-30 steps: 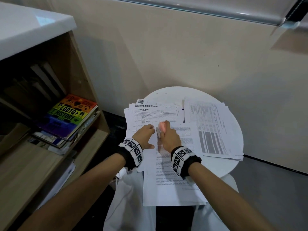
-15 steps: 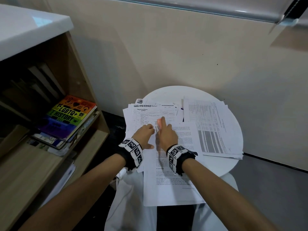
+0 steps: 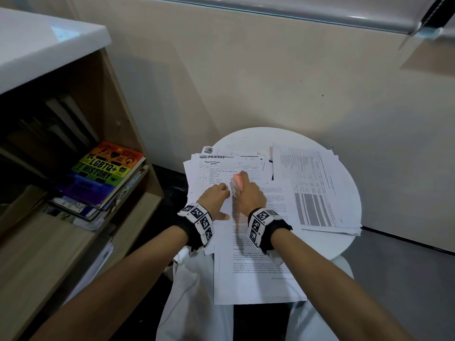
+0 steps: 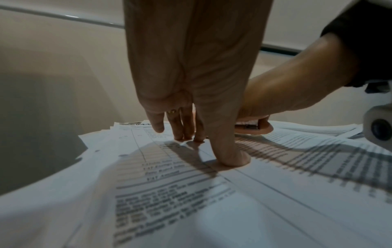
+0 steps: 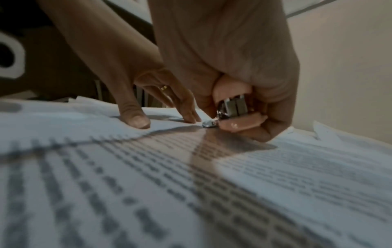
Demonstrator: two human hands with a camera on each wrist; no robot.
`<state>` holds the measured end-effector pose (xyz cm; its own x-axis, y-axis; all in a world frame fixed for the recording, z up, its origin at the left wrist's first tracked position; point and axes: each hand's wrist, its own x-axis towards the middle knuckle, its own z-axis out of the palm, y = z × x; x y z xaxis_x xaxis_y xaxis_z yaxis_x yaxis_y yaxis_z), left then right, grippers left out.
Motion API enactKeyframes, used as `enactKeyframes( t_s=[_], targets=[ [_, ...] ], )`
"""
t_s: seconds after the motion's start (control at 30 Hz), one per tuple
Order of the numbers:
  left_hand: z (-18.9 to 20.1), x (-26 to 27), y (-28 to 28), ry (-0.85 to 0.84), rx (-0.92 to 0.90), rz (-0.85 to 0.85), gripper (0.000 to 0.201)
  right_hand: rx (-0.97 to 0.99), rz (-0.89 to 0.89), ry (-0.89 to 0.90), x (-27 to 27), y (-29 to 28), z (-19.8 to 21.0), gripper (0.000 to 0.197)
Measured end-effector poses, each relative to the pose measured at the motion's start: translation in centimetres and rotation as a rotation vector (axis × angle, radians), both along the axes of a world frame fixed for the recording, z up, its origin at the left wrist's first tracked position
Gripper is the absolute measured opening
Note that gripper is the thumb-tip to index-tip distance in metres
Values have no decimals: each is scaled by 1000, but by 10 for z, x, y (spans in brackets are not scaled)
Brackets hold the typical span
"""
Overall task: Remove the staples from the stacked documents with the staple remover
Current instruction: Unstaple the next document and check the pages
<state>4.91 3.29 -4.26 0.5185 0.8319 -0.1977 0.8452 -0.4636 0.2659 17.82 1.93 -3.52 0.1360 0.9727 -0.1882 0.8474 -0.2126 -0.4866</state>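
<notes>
Right hand (image 3: 248, 195) is curling all its fingers around the pink staple remover (image 3: 237, 180), gripping it in a closed fist with the tool's metal tip (image 5: 208, 124) pointing down and touching the top left corner of the printed document (image 3: 256, 242). In the right wrist view the remover's pink lower body (image 5: 241, 124) is lying nearly flat against the sheet, and its steel parts are showing between the fingers. Whether a staple is caught at the tip is too blurred to tell.

Left hand (image 3: 216, 200) is lying just beside the right one, fingers straight and spread a little, holding nothing. Its fingertips (image 4: 182, 136) and thumb (image 4: 231, 157) are pressing down on the paper close to the remover's tip.

Both hands are working over a loose stack of documents (image 3: 221, 168) on the round white counter (image 3: 251, 139), with a second pile of printed tables (image 3: 317, 188) lying to the right.
</notes>
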Motion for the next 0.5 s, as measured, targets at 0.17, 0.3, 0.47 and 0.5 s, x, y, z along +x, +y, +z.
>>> enactKeyframes(
  t_s=[0.17,0.3,0.47,0.5],
  targets=[
    [2,1,1,22,-2,-2,60,40,85,-105,6,-2,-3,62],
    [4,1,1,32,-11,-1,61,67,131,-139,10,0,-4,63],
    [5,1,1,55,-18,-3,61,65,117,-84,15,6,-6,52],
    [4,1,1,63,-19,-3,61,51,112,-74,16,7,-5,49]
  ],
)
